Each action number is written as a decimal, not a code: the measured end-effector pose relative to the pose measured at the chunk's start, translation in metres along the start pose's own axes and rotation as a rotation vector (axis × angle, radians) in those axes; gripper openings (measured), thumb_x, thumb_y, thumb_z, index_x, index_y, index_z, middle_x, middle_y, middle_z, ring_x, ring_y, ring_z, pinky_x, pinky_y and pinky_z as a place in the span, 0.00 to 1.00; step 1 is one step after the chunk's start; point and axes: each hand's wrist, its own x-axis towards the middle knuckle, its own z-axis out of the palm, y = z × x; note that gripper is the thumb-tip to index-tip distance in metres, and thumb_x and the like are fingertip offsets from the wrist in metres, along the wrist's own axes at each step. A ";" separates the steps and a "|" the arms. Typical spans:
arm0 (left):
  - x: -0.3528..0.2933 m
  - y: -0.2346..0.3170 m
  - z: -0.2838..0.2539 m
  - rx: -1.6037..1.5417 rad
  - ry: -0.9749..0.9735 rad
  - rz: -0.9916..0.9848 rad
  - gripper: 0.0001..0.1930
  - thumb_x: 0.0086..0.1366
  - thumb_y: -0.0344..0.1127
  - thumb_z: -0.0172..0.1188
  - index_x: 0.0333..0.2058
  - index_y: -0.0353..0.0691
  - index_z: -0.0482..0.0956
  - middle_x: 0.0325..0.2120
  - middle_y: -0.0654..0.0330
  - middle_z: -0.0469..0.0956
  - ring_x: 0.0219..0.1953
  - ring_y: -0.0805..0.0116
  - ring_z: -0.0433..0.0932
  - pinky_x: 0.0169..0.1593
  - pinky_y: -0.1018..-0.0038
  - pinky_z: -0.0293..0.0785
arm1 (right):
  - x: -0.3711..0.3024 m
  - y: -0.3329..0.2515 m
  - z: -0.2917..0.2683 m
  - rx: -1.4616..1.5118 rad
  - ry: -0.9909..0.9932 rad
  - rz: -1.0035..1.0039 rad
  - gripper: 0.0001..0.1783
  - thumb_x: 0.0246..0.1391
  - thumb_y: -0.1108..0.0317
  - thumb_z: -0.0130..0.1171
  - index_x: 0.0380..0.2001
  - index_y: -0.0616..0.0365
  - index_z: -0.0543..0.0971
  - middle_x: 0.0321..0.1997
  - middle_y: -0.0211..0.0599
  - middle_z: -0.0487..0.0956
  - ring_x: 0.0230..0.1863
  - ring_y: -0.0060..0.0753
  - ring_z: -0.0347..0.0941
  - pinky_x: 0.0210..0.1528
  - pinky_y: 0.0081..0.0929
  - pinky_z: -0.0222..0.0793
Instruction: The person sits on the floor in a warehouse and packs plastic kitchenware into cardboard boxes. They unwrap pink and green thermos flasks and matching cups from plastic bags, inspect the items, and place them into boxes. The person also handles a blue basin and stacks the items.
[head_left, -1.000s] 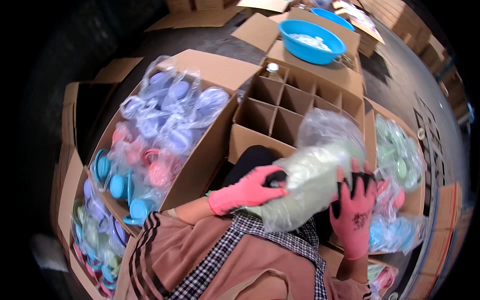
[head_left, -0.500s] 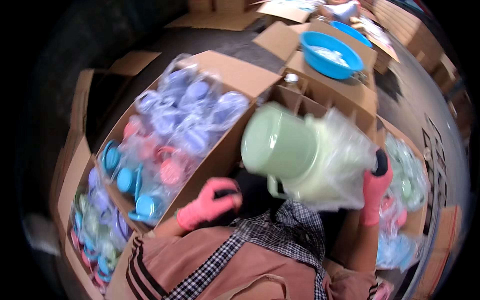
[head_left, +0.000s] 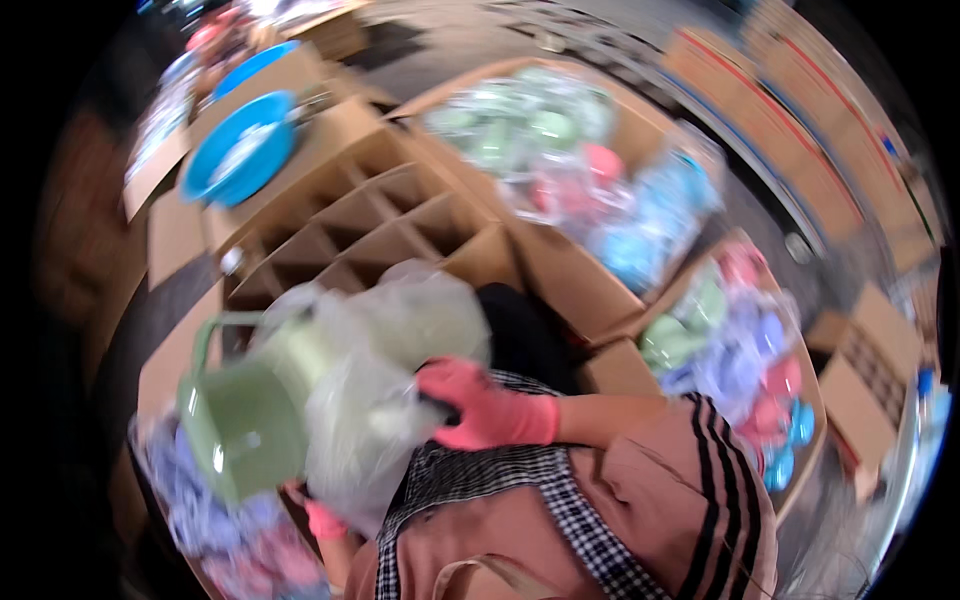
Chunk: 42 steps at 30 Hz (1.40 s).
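Plastic (head_left: 362, 430) on green vessel (head_left: 245, 430), right hand (head_left: 490, 405) gripping it, left hand (head_left: 325, 521) apparently beneath

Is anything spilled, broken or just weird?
Only the glossy pale green plastic container looks a bit odd: it leans sideways, one end poking out of its clear plastic bag. No spills show; blur could hide damage.

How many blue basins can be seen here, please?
2. The nearer blue basin is at upper left; the farther blue basin is just behind it. Others may be hidden.
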 end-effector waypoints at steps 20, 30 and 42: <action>0.082 0.036 0.014 0.752 0.017 0.209 0.21 0.59 0.41 0.47 0.48 0.34 0.65 0.40 0.56 0.70 0.40 0.65 0.69 0.44 0.73 0.65 | -0.057 -0.011 -0.113 0.147 -0.230 0.652 0.26 0.43 0.54 0.58 0.42 0.61 0.69 0.43 0.47 0.70 0.47 0.41 0.65 0.49 0.33 0.61; 0.116 0.046 0.055 0.908 -0.014 0.278 0.21 0.59 0.41 0.48 0.48 0.34 0.65 0.39 0.57 0.70 0.39 0.65 0.69 0.42 0.73 0.66 | -0.343 0.099 -0.353 -1.042 -0.095 1.607 0.21 0.49 0.59 0.45 0.41 0.64 0.69 0.42 0.52 0.69 0.46 0.52 0.65 0.48 0.38 0.61; 0.143 0.031 0.142 1.040 -0.102 0.351 0.21 0.59 0.41 0.49 0.47 0.35 0.65 0.37 0.57 0.71 0.37 0.65 0.70 0.39 0.73 0.67 | -0.403 0.278 -0.372 -0.748 0.264 1.288 0.13 0.48 0.63 0.47 0.25 0.62 0.76 0.23 0.45 0.75 0.26 0.36 0.70 0.30 0.33 0.64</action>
